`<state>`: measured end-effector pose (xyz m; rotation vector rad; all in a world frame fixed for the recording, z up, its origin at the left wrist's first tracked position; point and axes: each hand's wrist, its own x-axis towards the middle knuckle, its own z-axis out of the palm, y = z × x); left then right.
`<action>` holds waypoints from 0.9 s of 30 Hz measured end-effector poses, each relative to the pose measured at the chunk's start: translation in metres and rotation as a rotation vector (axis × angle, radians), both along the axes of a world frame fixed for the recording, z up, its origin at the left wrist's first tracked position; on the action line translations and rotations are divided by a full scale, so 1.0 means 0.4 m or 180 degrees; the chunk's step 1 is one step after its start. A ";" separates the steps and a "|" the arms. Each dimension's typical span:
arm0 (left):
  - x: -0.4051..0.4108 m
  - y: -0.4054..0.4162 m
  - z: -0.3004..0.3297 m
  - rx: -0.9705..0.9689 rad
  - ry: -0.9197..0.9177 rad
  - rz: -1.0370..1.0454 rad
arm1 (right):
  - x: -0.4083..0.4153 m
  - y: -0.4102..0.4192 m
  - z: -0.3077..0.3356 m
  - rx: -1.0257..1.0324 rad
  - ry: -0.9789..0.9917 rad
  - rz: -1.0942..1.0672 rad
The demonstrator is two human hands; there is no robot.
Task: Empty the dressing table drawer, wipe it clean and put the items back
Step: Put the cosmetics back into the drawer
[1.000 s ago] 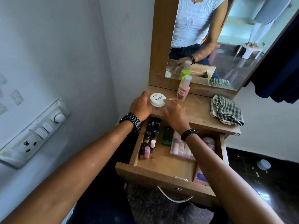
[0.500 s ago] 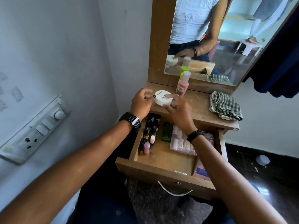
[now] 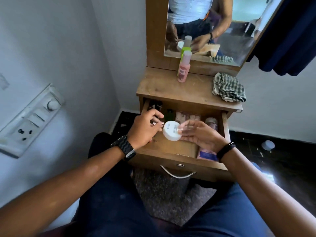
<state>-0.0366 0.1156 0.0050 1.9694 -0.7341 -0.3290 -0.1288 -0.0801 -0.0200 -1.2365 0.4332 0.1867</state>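
Note:
The wooden drawer (image 3: pixel 177 162) stands pulled open below the dressing table top (image 3: pixel 162 88). My right hand (image 3: pixel 198 134) holds a round white jar (image 3: pixel 171 130) over the drawer's middle. My left hand (image 3: pixel 145 128) hovers just left of the jar, fingers spread, its fingertips close to the lid. Inside the drawer lie dark small bottles (image 3: pixel 156 105) at the back left, a green bottle (image 3: pixel 169 113), a clear packet of pale tubes (image 3: pixel 186 117), a lidded jar (image 3: pixel 211 123) and a pink-purple box (image 3: pixel 206 153). A pink bottle (image 3: pixel 183 68) stands on the top near the mirror.
A checked cloth (image 3: pixel 228 88) lies crumpled on the top's right end. The mirror (image 3: pixel 222 31) rises behind. A switch panel (image 3: pixel 32 120) sits on the left wall. A dark curtain (image 3: pixel 287 35) hangs at the right. A white lid (image 3: pixel 268 145) lies on the dark floor.
The white jar has come off the table top and down over the open drawer, carried between both hands; now the right hand holds it. The camera has tilted downward.

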 end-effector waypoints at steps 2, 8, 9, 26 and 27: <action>-0.003 0.019 -0.014 -0.0030 -0.0476 0.0203 | 0.010 0.013 -0.027 -0.0380 0.0180 0.0136; 0.007 0.052 -0.056 0.0105 -0.1276 0.0420 | 0.057 0.080 -0.059 -0.1814 0.0487 0.0600; 0.006 0.052 -0.065 0.0113 -0.1315 0.0377 | 0.065 0.089 -0.063 -0.2017 0.0512 0.0672; 0.016 0.050 -0.093 0.0267 -0.1179 0.0304 | 0.085 0.071 -0.067 -0.2379 0.0539 0.1033; 0.018 0.050 -0.091 0.0263 -0.1156 0.0311 | 0.083 0.065 -0.053 -0.2403 0.0412 0.0959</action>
